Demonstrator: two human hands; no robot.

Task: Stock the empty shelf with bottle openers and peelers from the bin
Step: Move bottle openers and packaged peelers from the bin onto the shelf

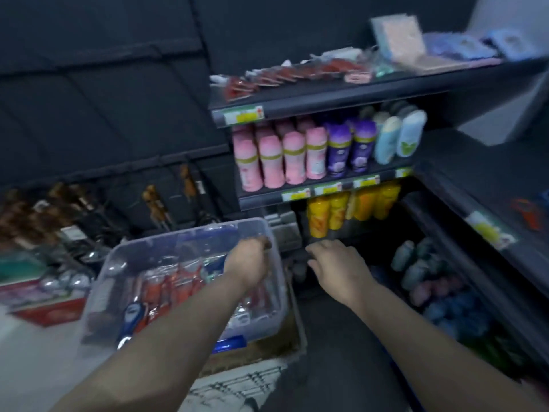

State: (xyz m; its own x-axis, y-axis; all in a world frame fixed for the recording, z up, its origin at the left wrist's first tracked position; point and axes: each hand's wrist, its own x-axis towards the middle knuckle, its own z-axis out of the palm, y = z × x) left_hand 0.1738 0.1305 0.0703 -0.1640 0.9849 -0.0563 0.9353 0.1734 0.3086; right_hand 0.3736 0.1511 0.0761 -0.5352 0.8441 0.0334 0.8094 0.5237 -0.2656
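The packed openers and peelers (178,283) lie heaped in the clear bin (98,292), with a blue-handled opener (133,315) toward its near left corner. They look light, stiff and slick in their film, and are best pinched by a pack's edge. The left hand (252,260) curls over the bin's far right rim, apparently gripping it, while the right hand (335,263) reaches beside it, fingers spread, holding nothing.

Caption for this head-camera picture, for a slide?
Left hand holds the far rim of the clear bin; right hand reaches open toward the shelves.
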